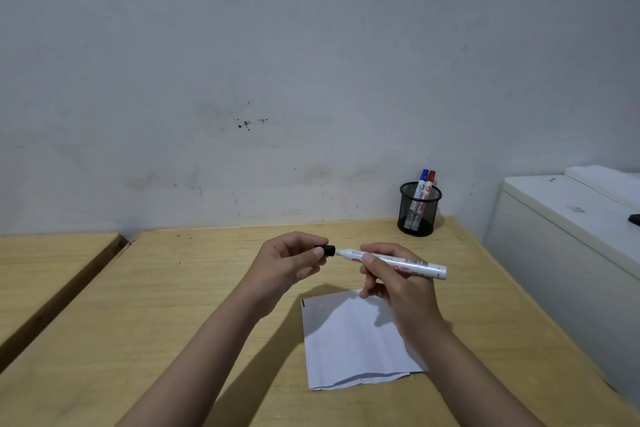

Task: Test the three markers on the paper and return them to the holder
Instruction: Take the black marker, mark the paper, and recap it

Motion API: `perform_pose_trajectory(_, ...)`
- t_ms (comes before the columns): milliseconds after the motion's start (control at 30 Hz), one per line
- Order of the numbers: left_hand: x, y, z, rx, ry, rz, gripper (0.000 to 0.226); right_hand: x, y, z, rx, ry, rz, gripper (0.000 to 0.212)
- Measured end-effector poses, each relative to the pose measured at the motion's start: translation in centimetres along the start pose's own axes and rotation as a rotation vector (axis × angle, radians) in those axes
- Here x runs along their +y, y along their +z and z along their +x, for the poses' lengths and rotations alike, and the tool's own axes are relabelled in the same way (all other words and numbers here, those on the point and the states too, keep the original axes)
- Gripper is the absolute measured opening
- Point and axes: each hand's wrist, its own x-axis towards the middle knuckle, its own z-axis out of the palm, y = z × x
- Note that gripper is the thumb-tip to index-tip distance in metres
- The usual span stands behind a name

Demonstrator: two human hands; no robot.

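Above the paper (356,340), right hand (398,284) fingers are clamping the marker (398,262); left hand (291,263) fingers are pinching its black cap (327,250).

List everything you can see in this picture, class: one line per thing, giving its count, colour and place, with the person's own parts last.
Table: one, light wood, under everything.
Second table: one, light wood, left.
Paper: one, white, table centre, short black mark at its top left corner.
Holder: one, black mesh, table's far right.
Markers in holder: two, blue-capped and red-capped, upright.
Marker: one, white barrel, in right hand.
Cap: one, black, in left hand, at marker's tip.
Cabinet: one, white, far right.
Wall: grey-white, behind.
Left hand: one.
Right hand: one.
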Motion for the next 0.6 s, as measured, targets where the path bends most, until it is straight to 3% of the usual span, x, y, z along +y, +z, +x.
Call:
perform_pose_trajectory(333,0.8,0.7,-1.9,-0.031,0.009,0.069,0.013,-1.2,-0.2,-0.7,-0.121,-0.029,-0.076,0.010)
perform_pose_trajectory(600,1.1,0.8,-3.3,0.012,0.096,-0.017,0.012,-1.4,0.2,-2.1,-0.213,-0.039,-0.007,0.018)
